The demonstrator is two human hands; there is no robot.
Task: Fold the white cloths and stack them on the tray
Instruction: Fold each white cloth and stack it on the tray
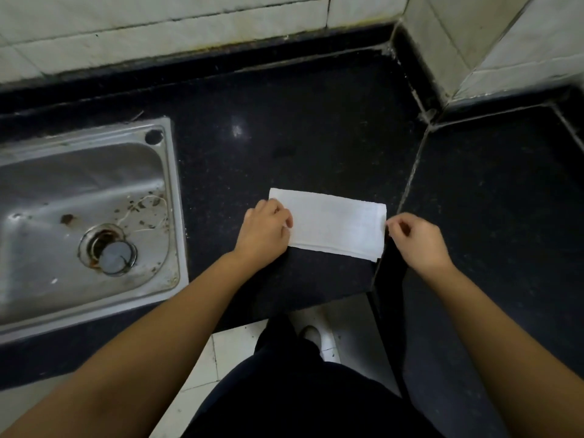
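Observation:
One white cloth (335, 224) lies folded into a long rectangle on the black counter (284, 147), near its front edge. My left hand (264, 230) rests on the cloth's left end with its fingers curled over the edge. My right hand (417, 240) sits at the cloth's right end, thumb and fingers pinching the right edge. No tray is in view.
A steel sink (85, 216) with debris around its drain is set into the counter to the left. Tiled walls (189, 23) rise behind and at the right corner. A seam (410, 181) splits the counter right of the cloth. My legs and the floor show below.

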